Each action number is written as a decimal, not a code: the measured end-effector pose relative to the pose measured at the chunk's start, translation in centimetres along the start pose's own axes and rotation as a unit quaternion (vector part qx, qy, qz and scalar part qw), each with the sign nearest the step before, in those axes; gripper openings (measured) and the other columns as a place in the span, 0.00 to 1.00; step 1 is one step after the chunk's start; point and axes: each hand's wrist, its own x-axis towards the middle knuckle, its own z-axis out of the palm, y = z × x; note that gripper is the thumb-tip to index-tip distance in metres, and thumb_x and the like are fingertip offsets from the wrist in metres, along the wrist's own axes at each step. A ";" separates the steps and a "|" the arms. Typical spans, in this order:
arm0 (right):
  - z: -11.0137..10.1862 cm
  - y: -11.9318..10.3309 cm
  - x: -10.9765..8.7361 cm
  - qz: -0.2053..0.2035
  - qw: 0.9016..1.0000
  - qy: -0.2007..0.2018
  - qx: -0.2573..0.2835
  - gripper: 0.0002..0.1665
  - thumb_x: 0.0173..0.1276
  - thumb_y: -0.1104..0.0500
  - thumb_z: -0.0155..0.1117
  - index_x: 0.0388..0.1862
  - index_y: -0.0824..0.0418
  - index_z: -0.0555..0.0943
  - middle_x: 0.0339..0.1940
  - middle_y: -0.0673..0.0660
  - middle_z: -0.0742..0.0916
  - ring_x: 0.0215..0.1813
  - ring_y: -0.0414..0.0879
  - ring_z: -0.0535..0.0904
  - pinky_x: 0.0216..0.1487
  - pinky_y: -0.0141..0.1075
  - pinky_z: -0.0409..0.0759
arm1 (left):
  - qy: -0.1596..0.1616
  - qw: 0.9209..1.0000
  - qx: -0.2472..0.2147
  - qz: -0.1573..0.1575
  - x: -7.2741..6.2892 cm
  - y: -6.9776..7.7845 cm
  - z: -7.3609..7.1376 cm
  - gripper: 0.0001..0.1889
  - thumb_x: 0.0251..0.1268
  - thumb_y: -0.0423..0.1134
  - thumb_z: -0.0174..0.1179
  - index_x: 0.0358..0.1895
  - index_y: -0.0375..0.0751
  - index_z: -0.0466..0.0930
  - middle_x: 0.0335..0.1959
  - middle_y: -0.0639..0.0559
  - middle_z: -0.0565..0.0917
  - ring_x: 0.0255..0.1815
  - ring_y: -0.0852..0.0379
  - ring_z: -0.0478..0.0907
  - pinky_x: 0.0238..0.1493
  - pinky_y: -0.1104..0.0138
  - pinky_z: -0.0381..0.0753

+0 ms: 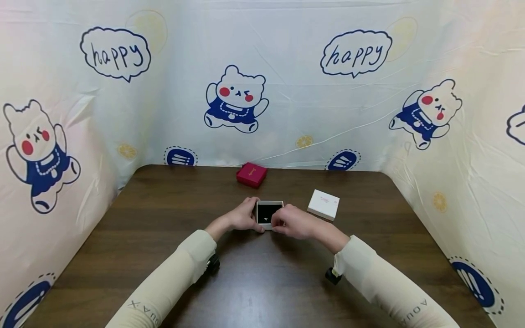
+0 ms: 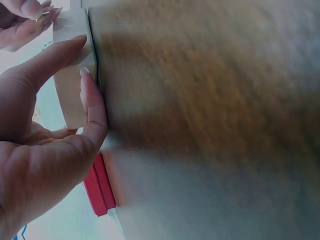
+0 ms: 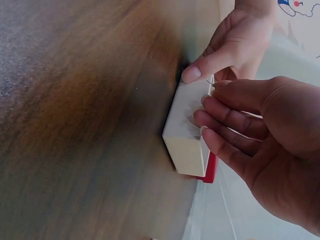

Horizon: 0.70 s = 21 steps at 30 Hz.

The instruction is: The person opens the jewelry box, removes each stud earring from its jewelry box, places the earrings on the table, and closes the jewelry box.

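A small open white box (image 1: 267, 227) stands on the table with a black pad (image 1: 265, 210) inside it. On the pad lies a tiny shiny piece (image 1: 265, 219), too small to make out. My left hand (image 1: 244, 216) grips the box from its left side, thumb at the near wall and fingers reaching round to the far side. Over the box's right part is my right hand (image 1: 296, 222). Its thumb and forefinger pinch a thin metal earring (image 3: 210, 83), whose fine post sticks out past the fingertips; the other fingers curl loosely above the box's edge.
A white square lid (image 1: 323, 204) lies to the right of the box. Farther back, a red box (image 1: 252, 175) with gold lettering sits near the table's far edge. A printed cloth (image 1: 295, 91) hangs behind and beside the dark wooden table (image 1: 254, 282).
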 end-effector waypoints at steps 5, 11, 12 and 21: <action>0.3 -0.1 -0.1 0.013 1.000 -0.002 -0.009 0.04 0.71 0.62 0.68 0.36 0.59 0.87 0.29 0.45 0.84 0.33 0.38 0.78 0.40 0.33 0.79 | 0.001 1.000 -0.003 -0.002 -0.1 0.0 0.0 0.46 0.45 0.35 0.81 0.68 0.32 0.64 0.59 0.38 0.69 0.54 0.47 0.69 0.59 0.56 0.70; 0.8 -0.4 -0.2 0.018 0.999 -0.022 -0.018 0.03 0.72 0.61 0.68 0.36 0.56 0.86 0.29 0.44 0.83 0.32 0.37 0.77 0.39 0.33 0.78 | 0.004 1.000 -0.002 -0.001 -0.1 0.0 0.0 0.46 0.45 0.35 0.81 0.68 0.31 0.64 0.59 0.38 0.69 0.54 0.47 0.69 0.59 0.56 0.71; 0.9 -0.4 -0.3 0.018 0.999 -0.025 -0.019 0.03 0.72 0.61 0.69 0.36 0.56 0.86 0.29 0.44 0.82 0.32 0.37 0.76 0.39 0.33 0.78 | 0.005 1.000 -0.002 0.001 -0.1 0.0 0.0 0.46 0.44 0.34 0.82 0.68 0.31 0.65 0.58 0.38 0.69 0.54 0.47 0.69 0.59 0.56 0.71; 1.7 -0.5 -0.3 0.015 0.997 -0.058 -0.039 0.05 0.71 0.60 0.69 0.33 0.53 0.86 0.26 0.41 0.81 0.31 0.35 0.76 0.37 0.33 0.78 | 0.007 1.000 -0.006 0.007 -0.1 -0.1 0.1 0.45 0.42 0.33 0.82 0.66 0.31 0.66 0.55 0.39 0.70 0.52 0.48 0.69 0.57 0.57 0.71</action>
